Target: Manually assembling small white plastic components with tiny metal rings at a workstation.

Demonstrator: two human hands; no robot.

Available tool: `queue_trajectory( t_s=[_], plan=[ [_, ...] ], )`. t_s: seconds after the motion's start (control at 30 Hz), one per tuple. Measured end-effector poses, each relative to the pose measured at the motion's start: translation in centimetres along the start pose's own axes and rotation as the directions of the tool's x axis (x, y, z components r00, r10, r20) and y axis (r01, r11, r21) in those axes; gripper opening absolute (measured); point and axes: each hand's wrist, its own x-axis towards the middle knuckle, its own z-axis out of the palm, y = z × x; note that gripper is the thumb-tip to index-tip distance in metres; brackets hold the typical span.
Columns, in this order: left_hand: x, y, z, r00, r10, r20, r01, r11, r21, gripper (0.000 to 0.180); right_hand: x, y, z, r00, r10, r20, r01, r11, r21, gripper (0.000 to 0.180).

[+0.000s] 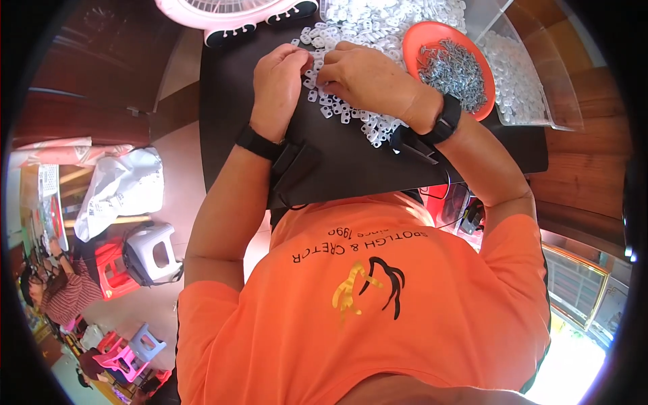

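Both of my hands work close together at the left edge of a loose pile of small white plastic pieces with holes. My left hand is closed, thumb and fingers pressed together; anything in the pinch is too small to make out. Just to its right, my right hand bends its fingers down over the pieces. Its fingertips are drawn together and partly hidden, so what they hold does not show. An orange plate heaped with small silvery screws or nails lies beyond my right wrist.
A clear plastic bin of white pieces stands right of the plate. At the far left of the dark table is a pink fan base. Stools and another person are off to the left.
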Motion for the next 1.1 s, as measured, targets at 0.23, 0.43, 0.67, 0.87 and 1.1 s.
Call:
queue_trajectory(
  t_s=[0.23, 0.43, 0.67, 0.87, 1.1],
  plan=[
    [0.5, -0.7, 0.3, 0.995, 0.041, -0.089, -0.044, 0.999, -0.028, 0.023, -0.3, -0.1, -0.2, 0.993, 0.095, 0.066, -0.094, 0.995, -0.013, 0.011],
    [0.6, -1.2, 0.3, 0.995, 0.052, -0.087, -0.057, 0.997, -0.051, 0.024, -1.4, 0.1, -0.8, 0.993, 0.102, 0.067, -0.104, 0.994, 0.02, 0.012],
    [0.1, 0.1, 0.5, 0.993, 0.029, -0.112, -0.038, 0.996, -0.075, 0.022, -1.4, 0.0, -0.3, 0.993, 0.115, 0.033, -0.114, 0.993, -0.005, 0.011],
    [-1.2, 1.7, 0.6, 0.976, 0.196, -0.093, -0.207, 0.971, -0.12, 0.016, -1.1, -0.2, -1.5, 0.86, 0.504, 0.077, -0.463, 0.707, 0.534, 0.017],
    [-2.3, 2.1, 1.3, 0.973, 0.091, 0.213, -0.067, 0.991, -0.118, 0.017, -1.9, 0.7, -1.4, 0.845, 0.511, 0.157, -0.413, 0.438, 0.798, 0.019]
  ],
)
